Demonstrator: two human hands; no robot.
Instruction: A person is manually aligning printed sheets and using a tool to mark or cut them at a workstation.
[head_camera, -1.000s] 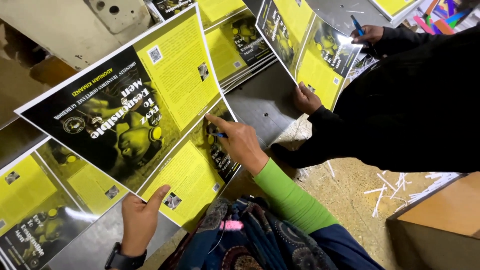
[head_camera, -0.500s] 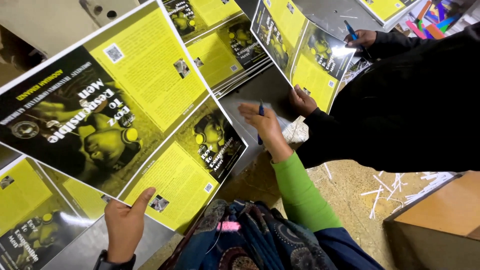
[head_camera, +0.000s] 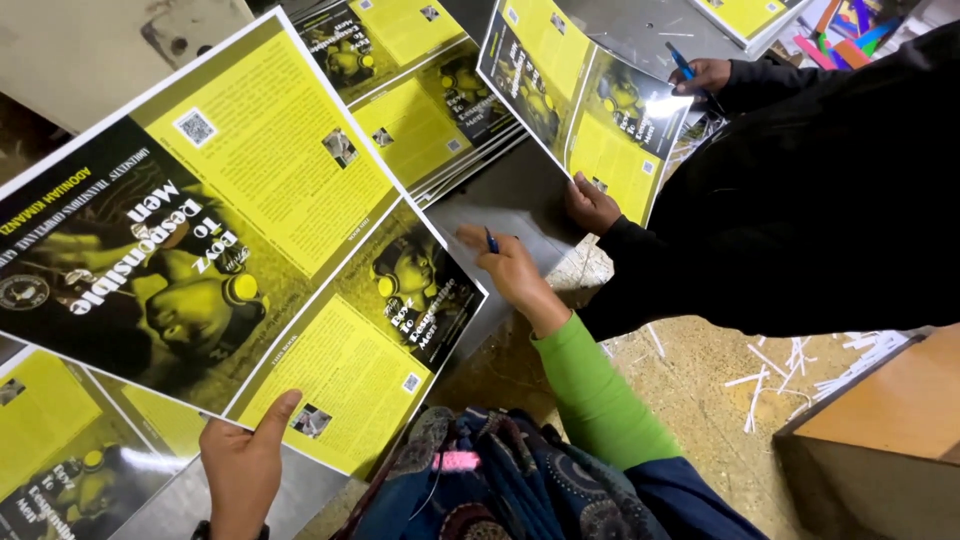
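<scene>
My left hand (head_camera: 245, 465) grips the near edge of a large glossy printed sheet (head_camera: 230, 240), yellow and black, lifted and tilted toward me. My right hand (head_camera: 510, 270), in a green sleeve, holds a blue pen (head_camera: 491, 240) and hovers over the grey metal table (head_camera: 520, 195), just right of the sheet's corner. Across from me a person in black holds another printed sheet (head_camera: 580, 100) with one hand (head_camera: 592, 205) on its lower edge and a blue pen (head_camera: 682, 62) in the other hand (head_camera: 705, 75).
A stack of the same yellow and black sheets (head_camera: 430, 90) lies on the table behind. More sheets (head_camera: 60, 450) lie at the lower left. A wooden box (head_camera: 890, 420) stands at the right. White paper strips (head_camera: 780, 370) litter the floor.
The big sheet has risen closer to the camera and shifted left. My right hand came off the sheet and moved right over the bare table, pen still in it.
</scene>
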